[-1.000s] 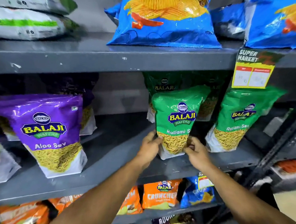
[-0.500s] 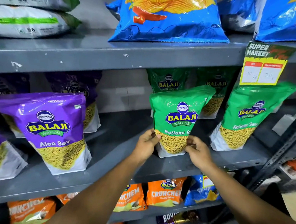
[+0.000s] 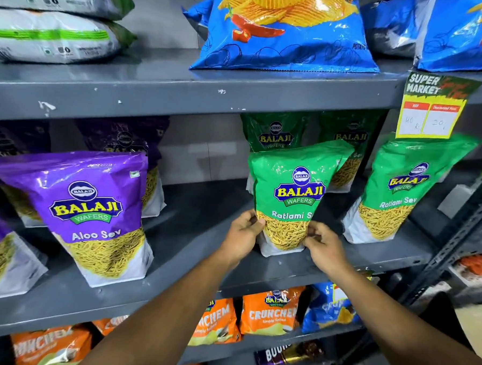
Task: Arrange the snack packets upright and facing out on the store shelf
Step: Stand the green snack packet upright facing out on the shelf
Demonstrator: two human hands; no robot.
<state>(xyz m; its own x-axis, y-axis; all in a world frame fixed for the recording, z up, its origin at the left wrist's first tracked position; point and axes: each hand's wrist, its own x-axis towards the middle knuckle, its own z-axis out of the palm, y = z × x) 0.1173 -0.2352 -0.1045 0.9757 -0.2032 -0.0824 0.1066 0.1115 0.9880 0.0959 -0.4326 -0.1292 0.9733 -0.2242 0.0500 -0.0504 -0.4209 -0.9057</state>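
A green Ratlami Sev packet (image 3: 295, 190) stands upright, label outward, on the grey middle shelf (image 3: 197, 252). My left hand (image 3: 242, 235) grips its lower left edge and my right hand (image 3: 324, 248) grips its lower right edge. Two more green packets (image 3: 273, 133) stand behind it in shadow. Another green Ratlami Sev packet (image 3: 401, 190) stands to its right, leaning a little. At the left, a purple Aloo Sev packet (image 3: 93, 211) stands facing out, with more purple packets (image 3: 125, 137) behind and beside it.
Blue chips bags (image 3: 283, 36) and white-green sacks (image 3: 52, 35) lie on the upper shelf. A yellow price tag (image 3: 430, 108) hangs from its edge. Orange Crunchem packets (image 3: 269, 312) fill the lower shelf. A dark metal upright (image 3: 460, 235) runs at the right.
The view has shifted slightly down and left. Both hands stay on the green packet's lower edges; the packet now stands a bit straighter.
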